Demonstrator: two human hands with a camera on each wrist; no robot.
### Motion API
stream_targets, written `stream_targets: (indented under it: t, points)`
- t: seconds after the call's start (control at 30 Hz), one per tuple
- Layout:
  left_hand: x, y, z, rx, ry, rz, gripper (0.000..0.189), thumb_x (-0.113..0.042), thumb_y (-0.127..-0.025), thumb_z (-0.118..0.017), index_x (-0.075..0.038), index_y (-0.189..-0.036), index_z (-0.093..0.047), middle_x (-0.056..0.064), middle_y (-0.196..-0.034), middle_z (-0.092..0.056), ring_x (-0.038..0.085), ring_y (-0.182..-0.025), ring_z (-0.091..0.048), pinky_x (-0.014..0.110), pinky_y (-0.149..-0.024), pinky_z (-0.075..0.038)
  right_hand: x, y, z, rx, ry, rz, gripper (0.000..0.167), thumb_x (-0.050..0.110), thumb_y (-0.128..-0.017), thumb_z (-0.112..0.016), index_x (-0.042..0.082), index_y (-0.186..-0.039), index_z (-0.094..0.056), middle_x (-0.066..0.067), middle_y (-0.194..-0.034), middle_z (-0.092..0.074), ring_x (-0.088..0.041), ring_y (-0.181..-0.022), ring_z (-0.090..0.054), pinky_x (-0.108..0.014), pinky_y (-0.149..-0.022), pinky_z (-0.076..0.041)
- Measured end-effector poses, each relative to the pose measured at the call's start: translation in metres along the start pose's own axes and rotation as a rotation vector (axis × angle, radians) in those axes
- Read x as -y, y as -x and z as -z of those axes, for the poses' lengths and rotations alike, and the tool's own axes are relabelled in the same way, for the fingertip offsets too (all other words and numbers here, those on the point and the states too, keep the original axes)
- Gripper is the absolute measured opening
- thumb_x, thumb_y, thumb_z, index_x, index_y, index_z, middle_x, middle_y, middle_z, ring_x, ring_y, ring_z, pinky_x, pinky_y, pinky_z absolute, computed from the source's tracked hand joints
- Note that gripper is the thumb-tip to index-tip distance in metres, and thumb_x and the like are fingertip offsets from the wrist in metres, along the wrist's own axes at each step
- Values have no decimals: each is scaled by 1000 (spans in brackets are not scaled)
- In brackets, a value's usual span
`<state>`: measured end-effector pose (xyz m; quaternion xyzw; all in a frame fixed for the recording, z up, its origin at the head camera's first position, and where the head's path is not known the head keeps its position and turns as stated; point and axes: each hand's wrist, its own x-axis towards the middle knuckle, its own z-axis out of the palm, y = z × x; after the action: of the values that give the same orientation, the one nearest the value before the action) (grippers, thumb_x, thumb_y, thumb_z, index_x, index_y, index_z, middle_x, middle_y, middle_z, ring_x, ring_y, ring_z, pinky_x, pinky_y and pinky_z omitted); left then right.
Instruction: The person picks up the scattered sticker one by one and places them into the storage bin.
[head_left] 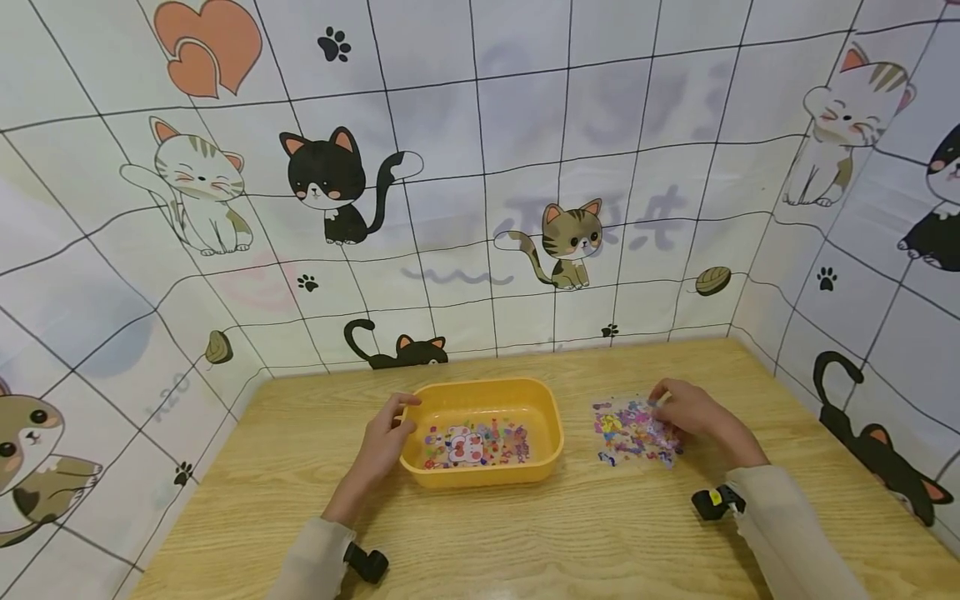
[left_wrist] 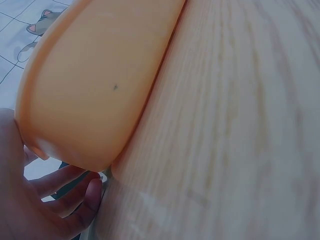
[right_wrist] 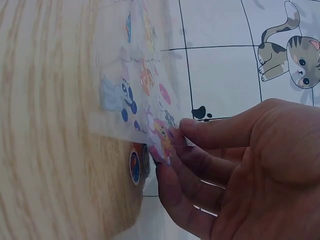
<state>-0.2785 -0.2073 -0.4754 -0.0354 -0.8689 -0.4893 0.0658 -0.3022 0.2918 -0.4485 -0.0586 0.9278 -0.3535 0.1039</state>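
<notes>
A yellow plastic basin [head_left: 480,477] stands on the wooden table, with colourful stickers [head_left: 495,443] and a pink-and-white cartoon piece [head_left: 466,446] lying inside. My left hand [head_left: 388,433] holds the basin by its left end, thumb and fingers at the rim. In the left wrist view, the fingers of that hand [left_wrist: 50,195] curl beneath the basin's end. To the right of the basin, my right hand [head_left: 690,408] pinches the edge of a clear sticker sheet [head_left: 630,429]. Colourful pony figures show on the sheet [right_wrist: 132,95] in the right wrist view, its edge between thumb and fingers.
The wooden table [head_left: 525,537] meets a wall covering [head_left: 465,208] printed with cats and grid lines at the back and both sides. Dark small cameras sit on the left wrist [head_left: 367,563] and right wrist [head_left: 717,502].
</notes>
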Motion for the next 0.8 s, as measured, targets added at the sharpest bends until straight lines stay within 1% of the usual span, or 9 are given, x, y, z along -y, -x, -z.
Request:
stream_targets:
  t: [0.13, 0.23, 0.47, 0.67, 0.8]
  points:
    - [1, 0, 1, 1, 3, -5, 33, -9, -97, -56, -17, -129, -62, 17, -136, -63, 29, -103, -65, 35, -84, -56, 3, 2, 0, -16, 16, 19, 27, 6, -99, -57, -12, -119, -56, -15, -85, -63, -21, -63, -55, -37, -58, -48]
    - [2, 0, 1, 1, 7, -6, 33, -8, -97, -56, -17, -129, -62, 18, -135, -63, 28, -103, -65, 35, -83, -56, 4, 2, 1, -34, 27, 27, 27, 6, -98, -58, -12, -119, -58, -16, -87, -64, -20, -64, -56, -36, -59, -48]
    - [0, 2, 1, -2, 1, -11, 32, -7, -97, -56, -15, -128, -63, 18, -135, -63, 29, -103, -65, 35, -83, -55, 1, 1, 4, -60, 32, 50, 18, 6, -101, -54, -8, -108, -63, -13, -81, -62, -16, -60, -52, -32, -54, -46]
    - [-1, 2, 1, -6, 4, -9, 33, -7, -97, -56, -14, -128, -63, 18, -135, -63, 28, -101, -65, 34, -81, -56, 3, 1, 6, -77, 41, 49, 22, 8, -103, -51, -9, -106, -65, -14, -81, -63, -18, -63, -55, -31, -54, -48]
    - [-1, 1, 0, -4, 2, -5, 33, -7, -97, -56, -14, -129, -62, 17, -137, -62, 29, -104, -65, 35, -84, -55, 2, 0, 7, -84, 51, 41, 24, 10, -104, -50, -9, -107, -65, -14, -83, -63, -17, -62, -54, -30, -53, -48]
